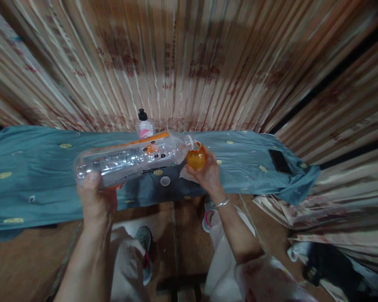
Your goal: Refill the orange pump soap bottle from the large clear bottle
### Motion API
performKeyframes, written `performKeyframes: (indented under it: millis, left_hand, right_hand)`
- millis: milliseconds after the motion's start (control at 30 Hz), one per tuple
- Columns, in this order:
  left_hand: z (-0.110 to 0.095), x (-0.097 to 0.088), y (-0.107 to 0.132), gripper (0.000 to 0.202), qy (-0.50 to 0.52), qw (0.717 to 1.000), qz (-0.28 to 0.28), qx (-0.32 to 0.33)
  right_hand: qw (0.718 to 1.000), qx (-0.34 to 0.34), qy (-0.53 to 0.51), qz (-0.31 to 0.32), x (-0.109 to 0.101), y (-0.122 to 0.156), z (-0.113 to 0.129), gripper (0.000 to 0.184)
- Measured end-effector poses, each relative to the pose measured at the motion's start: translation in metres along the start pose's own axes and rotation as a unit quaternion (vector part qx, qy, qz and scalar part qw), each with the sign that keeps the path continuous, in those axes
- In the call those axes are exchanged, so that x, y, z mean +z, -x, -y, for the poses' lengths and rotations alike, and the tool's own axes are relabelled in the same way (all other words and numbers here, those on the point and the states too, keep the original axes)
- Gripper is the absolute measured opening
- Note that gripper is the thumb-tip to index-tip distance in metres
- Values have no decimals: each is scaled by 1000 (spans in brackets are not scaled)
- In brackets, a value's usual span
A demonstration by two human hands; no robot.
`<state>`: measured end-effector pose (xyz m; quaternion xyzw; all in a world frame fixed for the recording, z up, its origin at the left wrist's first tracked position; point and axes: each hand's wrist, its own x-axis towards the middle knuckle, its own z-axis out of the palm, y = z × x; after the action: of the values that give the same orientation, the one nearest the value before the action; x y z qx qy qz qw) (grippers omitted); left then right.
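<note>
My left hand [96, 197] grips the base end of a large clear plastic bottle [132, 158] with an orange label, held almost level and looking nearly empty. Its mouth rests at the rim of a small glass of orange drink [196, 158]. My right hand [208, 174], with a bangle on the wrist, is wrapped round that glass just above the table's front edge. A white bottle cap [165, 180] lies on the blue-green cloth [34, 172] below the big bottle.
A small clear bottle with a black cap and pink label [144, 125] stands at the back by the striped curtain [189, 63]. A black phone [279, 161] lies on the cloth at the right. My legs and shoes are below, on a brown floor.
</note>
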<state>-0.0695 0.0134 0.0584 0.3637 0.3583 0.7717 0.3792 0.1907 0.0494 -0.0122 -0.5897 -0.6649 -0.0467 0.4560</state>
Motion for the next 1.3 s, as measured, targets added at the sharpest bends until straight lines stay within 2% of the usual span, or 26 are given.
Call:
performKeyframes:
  millis: [600, 1000, 1133, 1300]
  left_hand:
    - [1, -3, -1, 43, 1, 1000, -17, -8]
    - [-2, -4, 1, 42, -27, 1000, -10, -10]
    - [-1, -5, 0, 43, -17, 1000, -20, -13]
    - [-1, -6, 1, 44, -11, 1000, -13, -9]
  right_hand:
    - [1000, -10, 3, 4, 2, 0, 0, 83]
    - [1000, -11, 9, 14, 3, 0, -2, 78]
    - [1000, -16, 10, 1, 3, 0, -1, 80]
    - [1000, -8, 7, 15, 2, 0, 0, 80]
